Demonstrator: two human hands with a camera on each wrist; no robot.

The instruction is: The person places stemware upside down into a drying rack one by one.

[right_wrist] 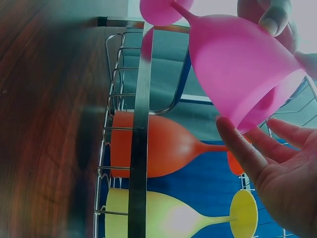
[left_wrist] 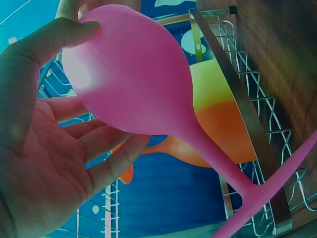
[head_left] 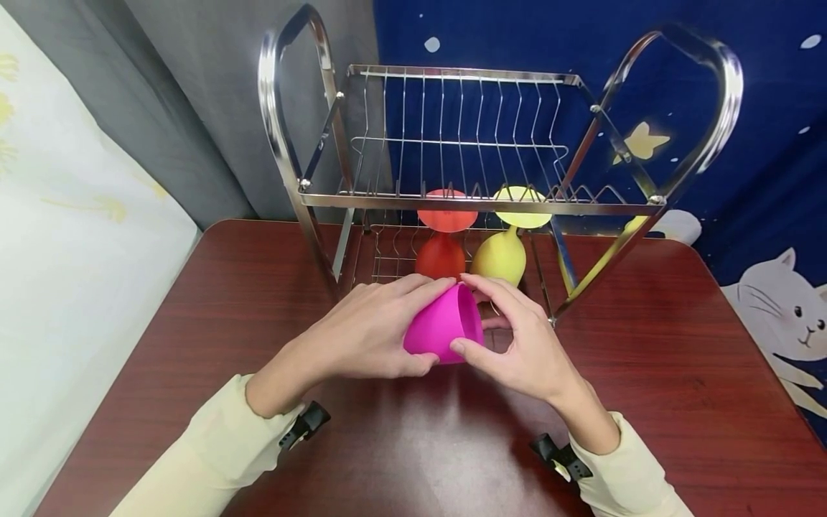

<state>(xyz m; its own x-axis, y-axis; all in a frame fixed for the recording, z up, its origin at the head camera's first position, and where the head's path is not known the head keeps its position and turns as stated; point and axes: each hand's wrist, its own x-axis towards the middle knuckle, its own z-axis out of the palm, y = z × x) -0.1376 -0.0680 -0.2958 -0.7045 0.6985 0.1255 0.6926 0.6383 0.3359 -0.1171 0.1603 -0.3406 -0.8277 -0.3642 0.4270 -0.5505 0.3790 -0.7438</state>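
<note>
A pink plastic wine glass (head_left: 436, 330) lies tilted on its side between the two hands above the table, its mouth turned right in the head view. My left hand (head_left: 368, 330) holds its bowl, thumb on the near side and fingers over the top. At the rim, my right hand (head_left: 526, 348) grips with the thumb in front and fingers behind. The stem and foot, hidden in the head view, show in the left wrist view below the bowl (left_wrist: 133, 69). A red wine glass (head_left: 441, 257) and a yellow wine glass (head_left: 502, 257) stand upside down on the rack's lower tier.
A two-tier metal dish rack (head_left: 452, 205) stands at the back of the reddish-brown wooden table (head_left: 646, 373). Its upper tier has wire plate slots, and curved tubes rise at both sides. Behind hang a grey curtain (head_left: 187, 86) and a dark blue patterned cloth (head_left: 517, 36).
</note>
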